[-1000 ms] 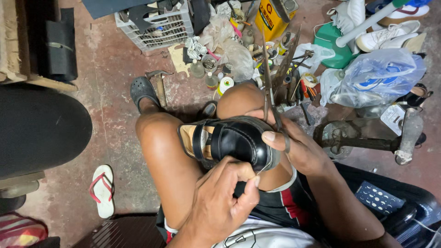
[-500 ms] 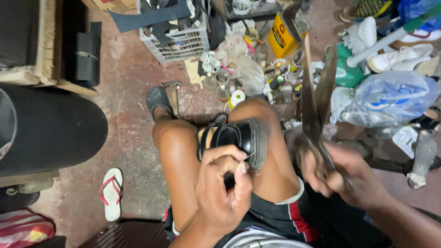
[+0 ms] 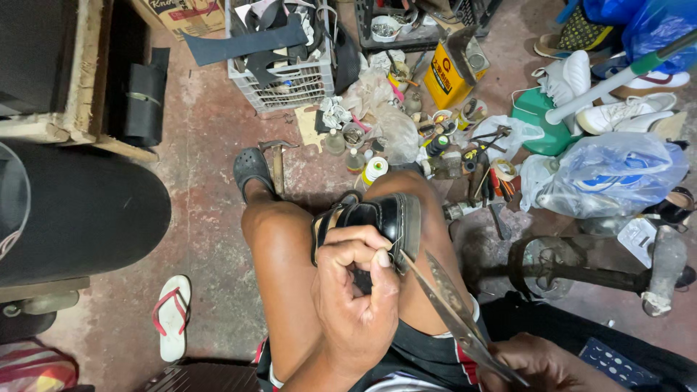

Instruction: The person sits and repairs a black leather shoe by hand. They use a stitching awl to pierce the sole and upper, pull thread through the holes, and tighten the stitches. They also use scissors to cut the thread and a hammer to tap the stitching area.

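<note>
A black leather shoe point(image 3: 377, 218) rests between my bare knees with its sole edge turned to the right. My left hand point(image 3: 356, 290) is curled just below it, thumb and fingers pinching something thin at the sole, perhaps a thread. My right hand point(image 3: 541, 363), at the bottom right, grips the handles of long metal scissors point(image 3: 446, 290). Their blades point up and left, with the tips touching the shoe's sole next to my left thumb.
Tools, small bottles and a thread spool point(image 3: 374, 170) litter the floor ahead. A white basket point(image 3: 279, 80), a yellow can point(image 3: 446, 76), a hammer point(image 3: 278, 163), a plastic bag point(image 3: 617, 178), white sneakers point(image 3: 617, 109), an iron shoe last stand point(image 3: 581, 272) and a flip-flop point(image 3: 173, 316) surround me.
My right hand dropped from beside the shoe to the lower right and brought the scissor tips to the sole. My left hand shifted up to pinch at the shoe's edge.
</note>
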A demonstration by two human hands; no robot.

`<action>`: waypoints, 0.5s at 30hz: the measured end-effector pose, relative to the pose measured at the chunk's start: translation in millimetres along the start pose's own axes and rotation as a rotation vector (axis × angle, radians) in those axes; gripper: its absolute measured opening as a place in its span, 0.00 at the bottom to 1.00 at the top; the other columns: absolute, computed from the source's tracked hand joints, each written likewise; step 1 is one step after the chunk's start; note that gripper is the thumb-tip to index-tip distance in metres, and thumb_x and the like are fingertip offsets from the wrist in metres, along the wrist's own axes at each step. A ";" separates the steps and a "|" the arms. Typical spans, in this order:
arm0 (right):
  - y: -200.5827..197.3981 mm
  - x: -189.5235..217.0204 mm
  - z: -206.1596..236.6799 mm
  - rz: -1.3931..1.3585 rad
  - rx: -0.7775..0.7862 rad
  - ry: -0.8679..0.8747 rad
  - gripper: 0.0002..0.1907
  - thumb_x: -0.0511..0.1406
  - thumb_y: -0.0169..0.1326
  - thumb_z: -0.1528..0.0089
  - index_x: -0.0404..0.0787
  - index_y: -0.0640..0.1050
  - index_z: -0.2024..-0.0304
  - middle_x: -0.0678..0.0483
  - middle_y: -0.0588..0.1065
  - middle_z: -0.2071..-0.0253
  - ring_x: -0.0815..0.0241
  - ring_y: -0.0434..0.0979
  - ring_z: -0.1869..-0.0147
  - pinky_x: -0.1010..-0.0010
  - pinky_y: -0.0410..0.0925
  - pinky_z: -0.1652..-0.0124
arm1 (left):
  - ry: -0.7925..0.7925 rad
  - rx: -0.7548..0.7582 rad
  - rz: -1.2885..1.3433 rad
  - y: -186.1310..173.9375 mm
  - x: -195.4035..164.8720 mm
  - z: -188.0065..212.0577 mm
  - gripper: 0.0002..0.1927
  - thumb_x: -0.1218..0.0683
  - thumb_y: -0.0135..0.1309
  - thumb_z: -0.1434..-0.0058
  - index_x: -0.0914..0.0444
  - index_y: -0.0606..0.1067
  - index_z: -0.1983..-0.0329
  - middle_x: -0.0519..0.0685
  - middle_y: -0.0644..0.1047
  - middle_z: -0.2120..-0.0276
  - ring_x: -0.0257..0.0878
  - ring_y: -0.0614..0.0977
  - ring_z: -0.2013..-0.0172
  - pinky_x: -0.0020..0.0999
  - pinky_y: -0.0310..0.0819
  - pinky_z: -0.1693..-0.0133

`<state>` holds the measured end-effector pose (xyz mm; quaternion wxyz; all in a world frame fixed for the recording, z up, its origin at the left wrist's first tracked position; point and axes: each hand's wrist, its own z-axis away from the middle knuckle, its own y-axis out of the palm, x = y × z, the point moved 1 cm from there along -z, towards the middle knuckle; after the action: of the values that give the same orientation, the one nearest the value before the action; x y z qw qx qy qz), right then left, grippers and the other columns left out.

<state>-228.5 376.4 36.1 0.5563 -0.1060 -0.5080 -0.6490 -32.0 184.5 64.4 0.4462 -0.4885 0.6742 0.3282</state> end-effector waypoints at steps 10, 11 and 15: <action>-7.2 -47.6 4.0 0.170 -0.007 -0.271 0.28 0.58 0.54 0.35 0.39 0.72 0.67 0.57 0.67 0.70 0.61 0.65 0.66 0.68 0.57 0.65 | 0.050 -0.003 -0.049 2.7 -5.2 10.0 0.07 0.65 0.52 0.31 0.66 0.66 0.57 0.54 0.76 0.55 0.33 0.75 0.64 0.28 0.74 0.59; -6.2 -52.6 2.7 0.128 -0.006 -0.275 0.27 0.56 0.55 0.35 0.38 0.72 0.66 0.56 0.67 0.70 0.60 0.65 0.66 0.67 0.58 0.64 | 0.055 0.001 -0.042 2.8 -5.4 11.2 0.07 0.65 0.52 0.31 0.66 0.66 0.56 0.54 0.76 0.55 0.33 0.76 0.63 0.28 0.74 0.58; 2.8 -73.0 -0.7 0.003 -0.052 -0.137 0.24 0.50 0.60 0.36 0.37 0.72 0.67 0.59 0.64 0.72 0.62 0.61 0.69 0.69 0.55 0.66 | 0.073 0.007 -0.038 2.6 -4.5 15.9 0.07 0.65 0.52 0.32 0.66 0.67 0.56 0.55 0.76 0.56 0.35 0.77 0.63 0.29 0.75 0.59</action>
<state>-199.8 421.1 -14.0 0.5182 -0.1656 -0.5278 -0.6523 -29.5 200.9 62.5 0.4293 -0.5115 0.6816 0.2992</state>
